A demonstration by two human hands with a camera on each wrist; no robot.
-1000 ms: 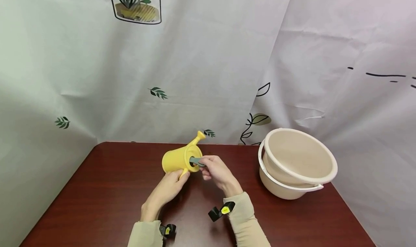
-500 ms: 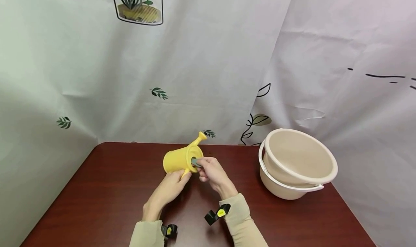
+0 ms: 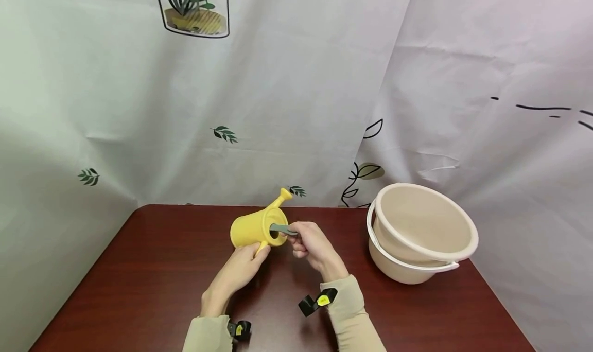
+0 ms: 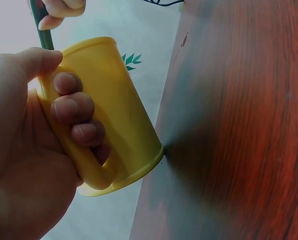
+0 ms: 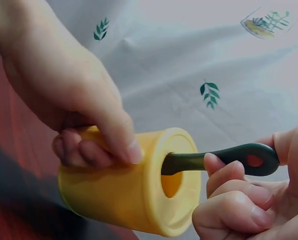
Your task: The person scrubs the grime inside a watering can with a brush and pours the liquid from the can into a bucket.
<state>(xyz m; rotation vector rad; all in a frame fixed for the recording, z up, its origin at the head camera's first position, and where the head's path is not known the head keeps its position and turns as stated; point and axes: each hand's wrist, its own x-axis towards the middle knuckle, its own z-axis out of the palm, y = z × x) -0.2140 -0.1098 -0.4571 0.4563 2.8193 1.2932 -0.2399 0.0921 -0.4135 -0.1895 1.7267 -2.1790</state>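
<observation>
A yellow watering can (image 3: pixel 250 228) is held tilted over the table, its round opening facing right and its spout pointing up and to the right. My left hand (image 3: pixel 234 270) grips the can's handle, fingers wrapped through it and thumb at the top, as the left wrist view shows. My right hand (image 3: pixel 316 247) pinches a grey-green handle (image 5: pixel 229 158) with a hole in its end. The handle's shaft runs through the opening into the can (image 5: pixel 114 195), and its far end is hidden inside.
Two cream basins are stacked at the table's right, the upper basin (image 3: pixel 428 221) leaning in the lower basin (image 3: pixel 400 269), which has a carrying handle. A pale printed curtain (image 3: pixel 287 84) hangs behind the dark red-brown wooden table (image 3: pixel 153 269).
My right hand pushed the grey-green handle deeper into the can by half a second ago, then drew it back out to the right. The left hand and can have stayed almost still.
</observation>
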